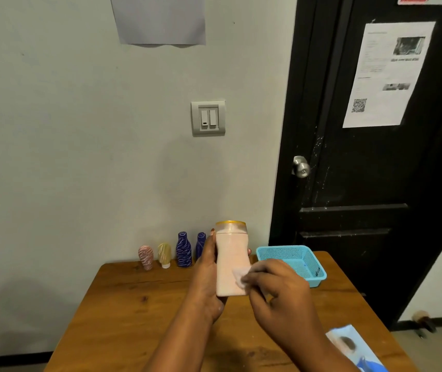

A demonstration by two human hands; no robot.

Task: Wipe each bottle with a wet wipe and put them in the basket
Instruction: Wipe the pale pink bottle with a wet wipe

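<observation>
From left: a row of small patterned bottles (pixel 183 249) waits at the wall. My left hand (pixel 206 275) wraps the tall pale-pink plastic bottle with a yellow cap (pixel 232 253), held upright above the brown wooden table (pixel 134 304) to expose its front. My right hand (pixel 276 288) pinches the white wet wipe (pixel 240 275) against it. The blue mesh plastic basket (pixel 317 276) stands nearby, ready to receive it.

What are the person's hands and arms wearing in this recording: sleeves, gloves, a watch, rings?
Nothing shows on them. The left hand and right hand are ungloved, with no rings visible on the fingers. Both forearms are bare as far as the bottom edge of the frame: no sleeve, watch or bracelet in view.
</observation>
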